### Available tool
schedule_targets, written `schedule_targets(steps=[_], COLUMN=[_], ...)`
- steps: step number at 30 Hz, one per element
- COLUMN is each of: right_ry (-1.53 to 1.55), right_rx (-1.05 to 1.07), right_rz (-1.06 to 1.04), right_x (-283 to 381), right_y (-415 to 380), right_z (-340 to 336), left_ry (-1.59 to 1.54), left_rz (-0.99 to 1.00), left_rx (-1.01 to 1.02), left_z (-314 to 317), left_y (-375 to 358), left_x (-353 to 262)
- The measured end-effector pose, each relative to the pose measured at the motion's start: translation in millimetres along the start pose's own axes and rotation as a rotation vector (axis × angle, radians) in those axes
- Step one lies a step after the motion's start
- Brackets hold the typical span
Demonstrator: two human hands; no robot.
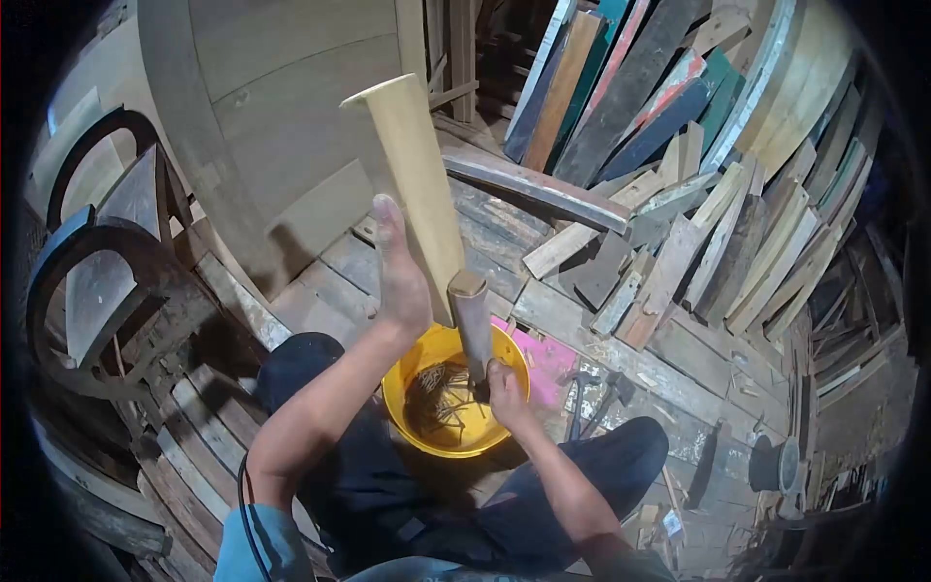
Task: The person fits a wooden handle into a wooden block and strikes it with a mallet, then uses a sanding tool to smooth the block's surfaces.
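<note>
A long pale wooden board (pixel 419 175) stands tilted in front of me, its lower end over a yellow bucket (pixel 460 450). My left hand (pixel 400 272) grips it along the left edge, one digit stretched upward and the other fingers hidden. In my right hand (pixel 504 396) is a narrow wooden block (pixel 472 320) with grey-brown sides and a paler end, held by its lower part. The block's upper end overlaps the board's lower right edge. Inside the bucket lie many thin nails (pixel 451 407).
Right of the bucket, a hammer (pixel 613 393) lies on the plank floor near a pink sheet (pixel 543 364). Wood offcuts (pixel 669 262) pile up at the right. Curved dark wooden frames (pixel 107 262) stand at the left, and a large wooden panel (pixel 291 107) leans behind the board.
</note>
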State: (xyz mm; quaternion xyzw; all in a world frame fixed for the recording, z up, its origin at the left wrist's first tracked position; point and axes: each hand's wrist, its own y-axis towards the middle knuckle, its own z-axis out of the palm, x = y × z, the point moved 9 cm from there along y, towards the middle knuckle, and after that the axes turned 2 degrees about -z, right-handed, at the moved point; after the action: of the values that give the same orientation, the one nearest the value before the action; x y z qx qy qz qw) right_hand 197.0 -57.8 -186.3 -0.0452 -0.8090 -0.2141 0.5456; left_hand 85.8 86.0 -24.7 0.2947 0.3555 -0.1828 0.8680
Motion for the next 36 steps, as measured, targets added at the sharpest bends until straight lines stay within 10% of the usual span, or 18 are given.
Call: schedule_targets(steps=[6, 9, 13, 18, 21, 33, 36], right_ry=[0.349, -0.112, 0.270, -0.044, -0.039, 0.056, 0.018], right_rx=[0.028, -0.167, -0.047, -0.098, -0.001, -0.050, -0.052], right_rz=[0.309, -0.033, 0.305, -0.003, 0.245, 0.106, 0.092], right_x=[-2, -37, 28, 17, 7, 39, 13], right_y=[14, -8, 31, -6, 6, 19, -2], right_z=[-10, -3, -21, -2, -13, -16, -6], left_ry=[0.346, 0.098, 0.226, 0.018, 0.073, 0.351, 0.236], left_rz=[0.144, 0.012, 0.127, -0.093, 0.011, 0.180, -0.039], left_rx=[-0.219, -0.067, -0.195, -0.208, -0.355, -0.353, -0.195], left_z=[6, -11, 25, 1, 5, 17, 2], left_y=[-7, 8, -4, 6, -3, -7, 1], left_x=[12, 13, -1, -7, 8, -3, -3])
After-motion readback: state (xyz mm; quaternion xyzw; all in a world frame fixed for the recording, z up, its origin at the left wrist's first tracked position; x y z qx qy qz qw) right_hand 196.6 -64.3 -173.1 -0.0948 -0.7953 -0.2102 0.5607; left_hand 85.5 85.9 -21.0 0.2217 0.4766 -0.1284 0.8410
